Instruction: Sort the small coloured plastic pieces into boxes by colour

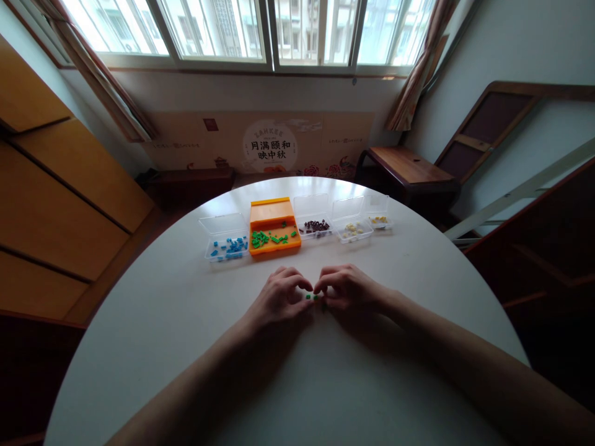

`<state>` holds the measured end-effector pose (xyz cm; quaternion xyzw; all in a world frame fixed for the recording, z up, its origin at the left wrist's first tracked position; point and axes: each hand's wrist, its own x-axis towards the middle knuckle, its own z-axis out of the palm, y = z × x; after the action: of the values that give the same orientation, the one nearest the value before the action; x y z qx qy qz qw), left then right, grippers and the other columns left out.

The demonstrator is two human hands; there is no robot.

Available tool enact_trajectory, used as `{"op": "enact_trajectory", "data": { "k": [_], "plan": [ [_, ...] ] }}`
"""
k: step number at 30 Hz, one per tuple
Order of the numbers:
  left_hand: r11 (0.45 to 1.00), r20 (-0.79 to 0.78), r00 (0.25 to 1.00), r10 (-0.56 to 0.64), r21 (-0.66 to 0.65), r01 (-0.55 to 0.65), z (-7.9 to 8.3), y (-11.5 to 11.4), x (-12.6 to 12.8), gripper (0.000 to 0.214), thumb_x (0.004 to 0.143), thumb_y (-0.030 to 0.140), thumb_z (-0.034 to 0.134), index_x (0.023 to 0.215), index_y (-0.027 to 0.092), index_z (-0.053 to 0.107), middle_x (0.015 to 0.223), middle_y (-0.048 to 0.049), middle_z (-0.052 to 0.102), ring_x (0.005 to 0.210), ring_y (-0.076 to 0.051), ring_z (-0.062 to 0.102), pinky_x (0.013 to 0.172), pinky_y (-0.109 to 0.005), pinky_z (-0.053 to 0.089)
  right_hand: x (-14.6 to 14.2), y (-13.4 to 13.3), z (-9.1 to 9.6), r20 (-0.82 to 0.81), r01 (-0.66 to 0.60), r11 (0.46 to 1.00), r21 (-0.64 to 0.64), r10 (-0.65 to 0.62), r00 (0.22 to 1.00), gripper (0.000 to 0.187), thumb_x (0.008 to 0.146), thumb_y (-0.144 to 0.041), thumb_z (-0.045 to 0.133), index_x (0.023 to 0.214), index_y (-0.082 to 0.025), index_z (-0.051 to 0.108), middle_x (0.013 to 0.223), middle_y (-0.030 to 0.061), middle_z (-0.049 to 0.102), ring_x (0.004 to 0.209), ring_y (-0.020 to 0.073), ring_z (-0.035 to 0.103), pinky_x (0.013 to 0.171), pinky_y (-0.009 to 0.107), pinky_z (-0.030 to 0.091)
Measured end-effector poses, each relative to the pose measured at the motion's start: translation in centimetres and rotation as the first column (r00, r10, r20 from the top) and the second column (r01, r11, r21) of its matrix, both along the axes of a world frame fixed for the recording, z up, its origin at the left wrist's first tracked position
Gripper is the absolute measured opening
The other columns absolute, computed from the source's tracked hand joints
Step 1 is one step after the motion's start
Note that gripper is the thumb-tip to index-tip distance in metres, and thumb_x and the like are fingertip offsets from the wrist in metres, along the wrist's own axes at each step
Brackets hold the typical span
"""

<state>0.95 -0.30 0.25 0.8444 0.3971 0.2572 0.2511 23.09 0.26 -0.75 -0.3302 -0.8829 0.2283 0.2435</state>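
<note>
Two small green building bricks, a left one (308,297) and a right one (316,298), show between my fingertips just above the white table (297,384). My left hand (284,296) is curled, its forefinger and thumb closed around the left green brick. Facing it, my right hand (348,286) pinches at the right green brick with bent fingers. Whether the two bricks are joined, or part of a bigger piece, is too small to tell. Fingers hide some of what lies beneath them.
Beyond my hands stand an orange box (275,250) of green bricks and clear lidded boxes with blue bricks (235,248), dark brown bricks (317,227), cream pieces (353,230) and yellow pieces (379,220). A wooden stool (411,166) is behind the table.
</note>
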Motion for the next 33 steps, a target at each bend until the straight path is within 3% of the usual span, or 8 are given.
{"op": "enact_trajectory", "data": {
  "k": [5,12,17,24,27,33],
  "plan": [
    [0.998,0.037,0.999,0.008,-0.065,-0.006,0.4,0.3,-0.9,0.016,0.071,0.009,0.057,0.078,0.018,0.069,0.084,-0.0026,0.06,0.081,-0.015,0.057,0.076,-0.027,0.046,-0.3,-0.2,-0.3,0.024,-0.024,0.999,0.027,0.024,0.999,0.019,0.076,-0.011,0.062,0.088,-0.024,0.071,0.085,-0.0013,0.067,0.062,0.0083,0.057,0.062,0.019,0.04],
    [0.999,0.005,1.0,-0.028,-0.046,0.029,0.6,0.3,-0.7,0.011,0.072,0.014,0.063,0.076,0.02,0.071,0.082,-0.0036,0.063,0.086,-0.019,0.057,0.081,-0.031,0.047,-0.8,-0.2,-0.2,0.098,-0.018,0.995,0.102,0.008,0.995,0.012,0.082,-0.013,0.059,0.08,-0.021,0.066,0.083,-0.0004,0.064,0.06,0.0081,0.054,0.058,0.019,0.035],
    [0.999,-0.025,0.999,-0.029,0.033,0.03,0.2,0.3,-0.9,0.011,0.074,0.014,0.064,0.078,0.021,0.071,0.082,-0.0036,0.064,0.085,-0.019,0.056,0.08,-0.031,0.047,-2.0,1.1,0.5,0.016,0.142,0.978,0.154,-0.146,0.989,0.011,0.087,-0.015,0.056,0.082,-0.019,0.065,0.085,0.0019,0.064,0.065,0.0101,0.055,0.06,0.021,0.036],
    [0.992,-0.039,0.998,-0.055,0.115,0.059,-0.2,0.2,-1.0,0.015,0.079,0.016,0.061,0.087,0.022,0.073,0.086,-0.0058,0.064,0.083,-0.018,0.054,0.078,-0.031,0.047,-5.6,7.0,2.3,-0.179,0.393,0.911,0.124,-0.369,0.912,0.011,0.087,-0.018,0.057,0.085,-0.019,0.067,0.088,0.0028,0.064,0.07,0.0123,0.056,0.067,0.024,0.041],
    [0.985,-0.061,0.994,-0.091,0.141,0.099,-0.3,0.2,-1.0,0.021,0.081,0.016,0.06,0.094,0.025,0.073,0.088,-0.0056,0.063,0.082,-0.018,0.053,0.078,-0.031,0.046,-6.7,8.7,2.4,-0.227,0.435,0.896,0.083,-0.408,0.884,0.013,0.086,-0.016,0.057,0.09,-0.019,0.069,0.087,0.0028,0.065,0.069,0.0123,0.057,0.068,0.025,0.042],
    [0.982,-0.079,0.989,-0.123,0.135,0.133,-0.5,0.3,-1.2,0.014,0.082,0.022,0.063,0.086,0.028,0.075,0.085,-0.0044,0.062,0.079,-0.016,0.053,0.08,-0.031,0.045,-5.6,7.3,1.4,-0.276,0.442,0.895,0.066,-0.409,0.87,0.013,0.083,-0.014,0.059,0.09,-0.019,0.069,0.083,0.0017,0.065,0.065,0.0116,0.055,0.066,0.024,0.043]
  ]
}}
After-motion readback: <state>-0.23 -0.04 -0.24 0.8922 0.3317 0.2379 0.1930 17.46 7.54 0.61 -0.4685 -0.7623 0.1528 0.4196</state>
